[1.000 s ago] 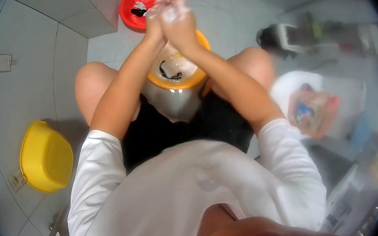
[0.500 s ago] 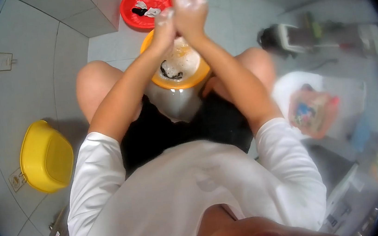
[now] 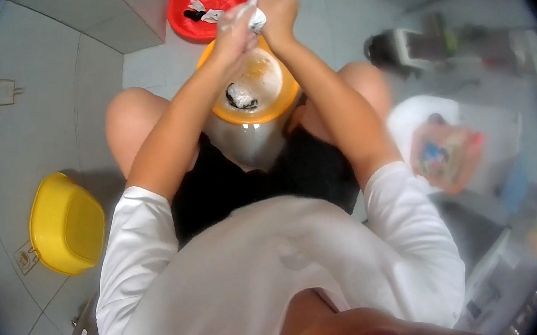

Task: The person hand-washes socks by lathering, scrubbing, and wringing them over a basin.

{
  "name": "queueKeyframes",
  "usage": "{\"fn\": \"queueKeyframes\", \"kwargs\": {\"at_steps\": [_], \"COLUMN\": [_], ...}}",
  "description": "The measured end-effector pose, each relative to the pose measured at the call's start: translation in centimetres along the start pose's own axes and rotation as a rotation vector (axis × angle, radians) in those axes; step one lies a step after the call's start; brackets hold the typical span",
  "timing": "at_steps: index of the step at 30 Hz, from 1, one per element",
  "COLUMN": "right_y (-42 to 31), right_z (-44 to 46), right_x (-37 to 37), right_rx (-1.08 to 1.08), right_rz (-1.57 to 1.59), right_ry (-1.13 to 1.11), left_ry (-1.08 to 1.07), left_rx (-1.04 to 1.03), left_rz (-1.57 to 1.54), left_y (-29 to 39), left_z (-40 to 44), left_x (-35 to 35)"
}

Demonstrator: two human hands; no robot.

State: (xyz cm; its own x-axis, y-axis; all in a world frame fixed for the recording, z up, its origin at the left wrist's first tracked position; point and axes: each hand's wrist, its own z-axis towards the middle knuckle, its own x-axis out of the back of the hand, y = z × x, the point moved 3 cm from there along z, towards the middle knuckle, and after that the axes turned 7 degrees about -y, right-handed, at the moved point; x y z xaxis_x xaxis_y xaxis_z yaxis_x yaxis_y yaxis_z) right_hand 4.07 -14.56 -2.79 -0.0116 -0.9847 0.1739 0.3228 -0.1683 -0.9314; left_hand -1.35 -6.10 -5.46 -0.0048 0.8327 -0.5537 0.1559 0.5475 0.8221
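My left hand [image 3: 237,35] and my right hand [image 3: 278,11] are both closed, with foam on the fingers. Between them stretches a small wet white cloth [image 3: 258,20] that looks like a sock. Both hands are above the far side of an orange-rimmed basin [image 3: 241,119] between my knees. Foamy water fills this basin, and a black-and-white piece of cloth [image 3: 242,96] shows at its near left. Beyond my left hand stands a red basin [image 3: 182,33] holding a black piece [image 3: 194,15] and white pieces of cloth [image 3: 213,16].
A yellow basin [image 3: 66,223] hangs against the tiled wall on the left. To the right is a pinkish bag [image 3: 449,157] with mixed contents beside a white round object [image 3: 421,113]. Dark blurred items [image 3: 388,54] lie farther right. A wall corner [image 3: 139,17] juts in near the red basin.
My hands were pressed together and have moved apart, so the white cloth now shows between them. The cloth in the foamy water shows more of its white part.
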Motion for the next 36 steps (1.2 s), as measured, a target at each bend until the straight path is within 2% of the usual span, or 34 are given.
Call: {"fn": "queueKeyframes", "kwargs": {"at_steps": [1, 2, 3, 5, 6, 7, 8, 9, 10, 11, 13, 14, 15, 16, 17, 19, 20, 21, 22, 24, 25, 26, 27, 29, 30, 31, 33, 34, 36], "right_y": [1.3, 0.5, 0.0, -4.2, -4.1, -3.7, -2.6, -1.5, -0.3, 1.2, 3.7, 1.6, 0.0, -2.7, -4.0, -4.0, -4.7, -4.7, -1.2, 0.5, 0.8, -1.1, -2.3, -5.2, -5.2, -4.0, -1.7, -0.2, 3.0], "right_z": [-0.4, -1.0, -1.9, -4.1, -4.0, -3.1, -1.5, 0.1, 1.0, 1.1, 0.5, -1.0, -2.4, -3.6, -4.3, -2.9, -1.4, -0.4, 1.3, 0.4, 0.1, -1.5, -2.7, -4.3, -3.8, -2.5, 0.6, 0.9, 0.3], "right_x": [0.4, -0.4, -1.2, -2.0, -2.1, -1.8, -1.0, -0.1, 0.5, 0.3, -0.7, -1.2, -1.6, -2.3, -3.0, -3.2, -1.8, -0.6, -0.4, -0.4, -0.6, -1.0, -1.3, -2.3, -2.0, -1.6, 0.0, 0.1, -0.1], "right_rx": [-0.103, 0.019, 0.022, 0.177, 0.237, 0.239, 0.128, 0.016, -0.106, -0.105, -0.195, -0.009, -0.004, 0.215, 0.432, 0.512, 0.248, -0.018, -0.013, -0.039, -0.067, 0.120, 0.123, 0.351, 0.279, 0.208, -0.077, -0.076, 0.006], "right_rz": [0.051, -0.001, -0.004, -0.093, -0.083, -0.080, -0.007, 0.065, 0.113, 0.114, -0.002, -0.046, -0.043, -0.155, -0.267, -0.314, -0.068, 0.175, 0.065, 0.022, -0.020, -0.083, -0.081, -0.129, -0.034, 0.071, 0.134, 0.132, -0.166], "right_ry": [0.020, 0.016, 0.024, -0.020, -0.028, -0.028, 0.021, 0.069, 0.145, 0.146, -0.037, -0.034, -0.032, -0.074, -0.117, -0.100, -0.072, -0.045, 0.048, 0.020, -0.003, 0.048, 0.048, -0.121, -0.058, -0.018, 0.073, 0.071, 0.048], "left_ry": [0.069, 0.039, 0.140, 0.100, 0.100, 0.129, 0.158, 0.159, -0.023, -0.206, -0.146, 0.030, 0.210, -0.028, -0.027, 0.078, 0.155, 0.085, 0.022, -0.046, 0.033, 0.115, 0.115, -0.299, 0.015, 0.165, -0.024, -0.023, -0.111], "left_rx": [-0.026, -0.067, -0.103, -0.337, -0.342, -0.214, -0.084, -0.086, -0.020, 0.046, 0.094, -0.025, -0.146, -0.159, -0.165, -0.124, -0.102, 0.003, 0.002, 0.003, -0.070, -0.146, -0.148, -0.163, -0.118, -0.227, -0.063, -0.065, -0.001], "left_rz": [0.106, 0.059, 0.089, -0.031, -0.029, 0.023, 0.072, 0.072, 0.092, 0.114, 0.074, 0.016, -0.046, -0.087, -0.084, -0.328, -0.065, -0.048, 0.008, 0.068, 0.065, 0.061, 0.062, -0.250, -0.201, -0.059, -0.007, -0.010, -0.063], "left_y": [0.7, 1.7, 2.2, 1.0, 0.2, -0.6, -1.3, -1.2, -1.2, -1.1, -0.8, 0.0, 0.7, -1.1, -0.9, -1.5, -1.4, -1.1, -0.5, 0.4, 1.5, 2.2, 1.4, 0.5, -0.3, 1.0, 1.3, 1.6, 2.4], "left_z": [0.3, 0.3, 0.3, 0.5, 0.5, -0.2, -0.7, -0.5, 0.0, 0.3, 0.9, 1.2, 1.1, 2.3, 2.1, 1.0, 0.3, 0.2, 0.2, 0.3, 0.3, 0.3, 0.9, 1.5, 0.6, -0.3, -0.9, -1.0, -1.0], "left_x": [0.0, 0.5, 0.9, 1.3, 1.3, 0.4, 0.1, 0.9, 1.8, 1.8, 1.5, 1.1, 1.1, 3.7, 2.9, 0.8, 0.7, 0.6, 1.0, 0.8, 0.4, 0.5, 1.7, 2.7, 2.5, -0.3, -0.3, -0.6, -1.4]}}
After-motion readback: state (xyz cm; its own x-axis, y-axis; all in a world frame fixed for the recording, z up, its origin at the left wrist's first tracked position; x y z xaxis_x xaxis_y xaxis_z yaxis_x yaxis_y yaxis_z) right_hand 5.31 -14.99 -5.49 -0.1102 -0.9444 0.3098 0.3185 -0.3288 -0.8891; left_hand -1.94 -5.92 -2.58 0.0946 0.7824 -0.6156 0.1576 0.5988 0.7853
